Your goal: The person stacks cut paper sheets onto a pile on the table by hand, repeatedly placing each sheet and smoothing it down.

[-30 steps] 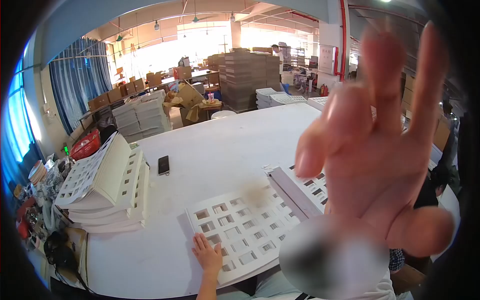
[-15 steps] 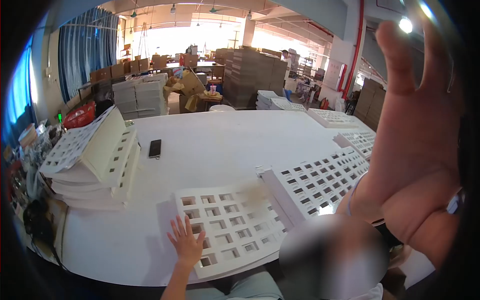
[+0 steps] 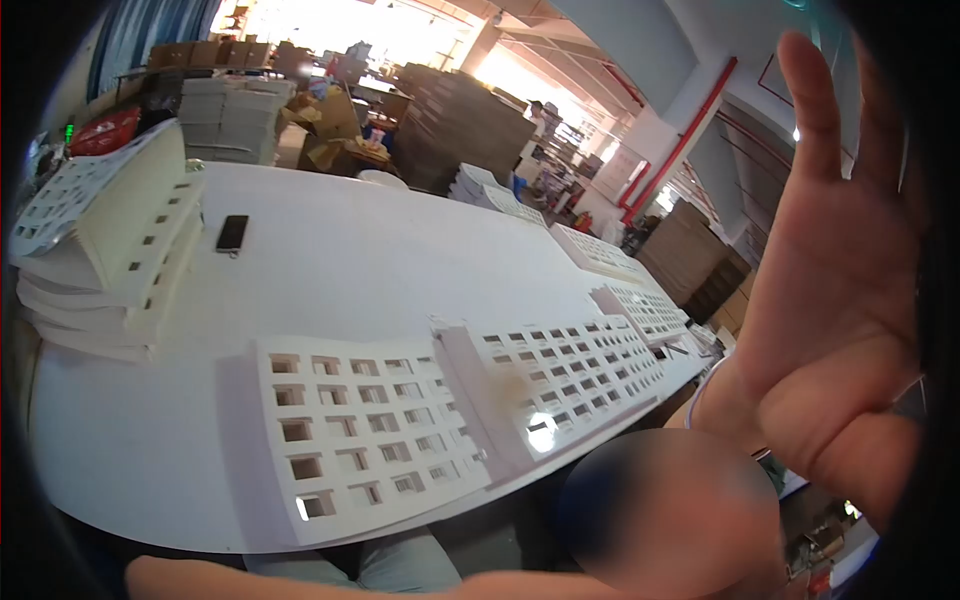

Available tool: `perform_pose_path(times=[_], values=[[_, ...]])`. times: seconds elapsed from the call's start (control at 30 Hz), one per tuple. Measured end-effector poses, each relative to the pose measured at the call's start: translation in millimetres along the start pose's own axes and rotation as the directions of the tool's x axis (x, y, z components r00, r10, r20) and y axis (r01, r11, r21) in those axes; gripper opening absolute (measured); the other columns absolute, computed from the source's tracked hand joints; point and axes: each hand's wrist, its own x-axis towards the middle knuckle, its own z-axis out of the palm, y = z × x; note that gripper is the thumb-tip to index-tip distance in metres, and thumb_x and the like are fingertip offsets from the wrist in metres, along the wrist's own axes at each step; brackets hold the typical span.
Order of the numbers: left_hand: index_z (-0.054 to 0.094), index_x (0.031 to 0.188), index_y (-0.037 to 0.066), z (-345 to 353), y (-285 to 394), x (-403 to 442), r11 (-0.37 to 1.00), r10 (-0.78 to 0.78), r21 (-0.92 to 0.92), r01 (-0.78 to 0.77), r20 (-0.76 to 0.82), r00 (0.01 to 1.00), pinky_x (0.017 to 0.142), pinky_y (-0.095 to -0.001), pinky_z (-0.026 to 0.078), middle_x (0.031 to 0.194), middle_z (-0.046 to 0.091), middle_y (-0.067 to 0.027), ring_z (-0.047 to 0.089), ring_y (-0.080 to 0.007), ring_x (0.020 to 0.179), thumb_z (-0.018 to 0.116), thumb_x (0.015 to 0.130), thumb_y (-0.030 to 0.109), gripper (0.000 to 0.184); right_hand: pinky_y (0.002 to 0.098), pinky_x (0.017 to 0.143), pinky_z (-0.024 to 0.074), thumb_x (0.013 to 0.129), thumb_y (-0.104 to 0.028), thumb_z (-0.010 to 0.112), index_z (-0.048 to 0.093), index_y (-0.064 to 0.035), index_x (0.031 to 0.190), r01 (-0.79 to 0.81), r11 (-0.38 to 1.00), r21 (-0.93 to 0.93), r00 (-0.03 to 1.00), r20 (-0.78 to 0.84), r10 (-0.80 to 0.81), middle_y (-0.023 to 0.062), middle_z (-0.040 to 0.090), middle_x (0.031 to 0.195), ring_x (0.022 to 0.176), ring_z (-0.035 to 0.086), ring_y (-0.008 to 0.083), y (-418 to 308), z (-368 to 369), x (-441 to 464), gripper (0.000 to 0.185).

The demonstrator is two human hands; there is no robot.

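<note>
My right hand [image 3: 835, 290] is raised close to the camera at the right, palm facing me, fingers up and apart, touching nothing visible. A bare arm [image 3: 300, 582] crosses the bottom edge; the fingers of my left hand cannot be made out, and a blurred round patch covers part of that area. In front of me a white sheet stack with rows of square cutouts [image 3: 335, 408] lies on the white table [image 3: 330, 225]. Its right side meets a thicker white stack with dark cutouts [image 3: 560, 365].
At the left is a tall pile of cutout sheets [image 3: 150, 235], the top ones bent up. A black phone [image 3: 232, 233] lies near it. More cutout stacks [image 3: 600, 255] line the far right side. Behind stand brown board piles [image 3: 460, 125] and a distant person [image 3: 535, 118].
The view has tilted and swung right, so the table things appear further left. My left hand has come off the sheet stack's left edge. My right hand's bent fingers have straightened upward.
</note>
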Motion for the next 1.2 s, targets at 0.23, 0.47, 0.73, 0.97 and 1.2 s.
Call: perform_pose_path(times=[0.23,0.47,0.73,0.97,1.2], values=[[0.053,0.129,0.001,-0.4,8.1,5.9,0.999,0.038,-0.016,-0.038,-0.017,0.999,0.106,-0.053,0.038,0.129,0.056,-0.0232,0.052,-0.0415,0.122,0.055,0.099,0.03,0.041,0.0373,0.093,0.0522,0.1,-0.016,0.056,0.053,-0.0046,0.137,-0.024,0.999,-0.041,0.996,-0.082,0.021,0.0141,0.068,0.111,0.105,0.064,0.0211,-1.3,-8.2,-33.1,0.039],[0.053,0.127,0.002,-0.7,17.8,7.2,0.999,0.03,-0.036,-0.032,-0.03,0.999,0.105,-0.052,0.038,0.127,0.056,-0.0219,0.052,-0.0398,0.121,0.056,0.099,0.029,0.039,0.0373,0.093,0.0522,0.099,-0.015,0.057,0.054,-0.0053,0.137,-0.052,0.997,-0.063,0.993,-0.105,0.045,0.0138,0.068,0.111,0.105,0.064,0.0209,-13.0,-8.7,-38.4,0.039],[0.054,0.124,0.003,-2.3,19.7,8.0,0.995,0.037,-0.087,-0.041,-0.047,0.998,0.103,-0.0509,0.038,0.124,0.056,-0.0204,0.052,-0.0378,0.118,0.057,0.099,0.027,0.035,0.0373,0.093,0.0521,0.099,-0.015,0.057,0.054,-0.0062,0.137,-0.043,0.994,-0.102,0.991,-0.127,0.03,0.0134,0.068,0.112,0.106,0.064,0.0208,-29.7,-13.8,-41.7,0.039],[0.054,0.121,0.004,-11.7,21.4,2.9,0.982,-0.017,-0.187,0.005,-0.062,0.998,0.102,-0.05,0.038,0.122,0.056,-0.0191,0.052,-0.0361,0.116,0.057,0.098,0.026,0.033,0.0373,0.093,0.0521,0.099,-0.014,0.057,0.055,-0.007,0.137,-0.02,0.992,-0.126,0.99,-0.14,0.002,0.0131,0.068,0.113,0.106,0.064,0.0206,-42.0,-14.0,-51.5,0.039],[0.054,0.119,0.004,-33.3,20.9,-10.9,0.931,-0.129,-0.351,0.104,-0.05,0.99,0.101,-0.0491,0.038,0.12,0.056,-0.0179,0.052,-0.0344,0.115,0.058,0.098,0.025,0.03,0.0373,0.094,0.052,0.098,-0.014,0.058,0.055,-0.0077,0.136,0.029,0.994,-0.108,0.985,-0.166,-0.046,0.0128,0.068,0.114,0.107,0.063,0.0204,-42.9,-14.4,-58.6,0.039]])
